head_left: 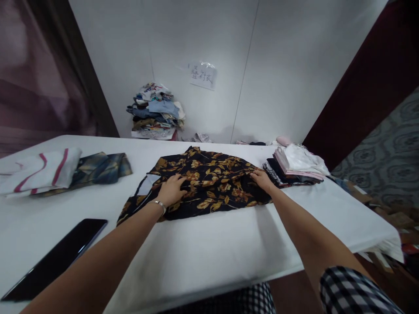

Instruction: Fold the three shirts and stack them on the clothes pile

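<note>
A black shirt with a gold and brown floral print (212,183) lies spread across the white table, somewhat wrinkled. On its left part rests my left hand (172,190), palm down with the fingers apart; a bracelet circles that wrist. At the right end of the shirt, my right hand (262,179) has its fingers closed on the fabric, and creases run from them toward the middle. A pale grey patch (148,184) shows beside my left hand at the shirt's left side.
Folded clothes (294,163) are stacked at the right. A white garment with red stripes (49,172) and a plaid garment (101,169) lie at the left, near a black tablet-like device (59,257). A tall clothes pile (157,111) stands by the wall under a paper sign (203,75).
</note>
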Demonstrator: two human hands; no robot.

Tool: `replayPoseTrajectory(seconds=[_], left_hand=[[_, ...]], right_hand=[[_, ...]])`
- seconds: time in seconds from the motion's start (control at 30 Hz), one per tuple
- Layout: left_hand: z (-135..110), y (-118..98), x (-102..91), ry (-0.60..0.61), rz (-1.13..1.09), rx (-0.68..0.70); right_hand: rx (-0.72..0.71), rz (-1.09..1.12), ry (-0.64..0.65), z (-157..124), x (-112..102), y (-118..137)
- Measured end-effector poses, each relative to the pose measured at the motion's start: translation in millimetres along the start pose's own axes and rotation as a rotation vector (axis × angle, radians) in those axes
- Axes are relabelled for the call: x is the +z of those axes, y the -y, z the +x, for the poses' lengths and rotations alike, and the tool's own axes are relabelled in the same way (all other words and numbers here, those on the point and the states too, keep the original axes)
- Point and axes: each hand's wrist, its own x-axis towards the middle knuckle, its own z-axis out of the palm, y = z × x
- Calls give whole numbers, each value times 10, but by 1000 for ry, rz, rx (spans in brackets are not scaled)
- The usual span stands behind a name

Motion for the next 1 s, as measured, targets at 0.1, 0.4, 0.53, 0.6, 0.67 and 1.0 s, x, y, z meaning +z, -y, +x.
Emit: replayPoseTrajectory(seconds=[0.1,0.4,0.53,0.6,0.67,1.0], left_hand=[[180,23,-22,3,75,-9],[766,-283,-640,-133,-84,-160],[803,-462,-812,-113,-419,-313],[793,-505,-900,20,-594,-390],[766,-519,-1000,156,-713,-492],[296,-148,-1121,185,-824,-548]], right_hand=[[-13,58,-1,5,-7,-41],[-161,-290,245,-164,-87,1],[-185,-432,175,-201,-47,-35],[-148,-424,145,-203,-39,-63],[-141,-391,128,-204,-46,-87],[-258,-218,88,-380,-119,-233]])
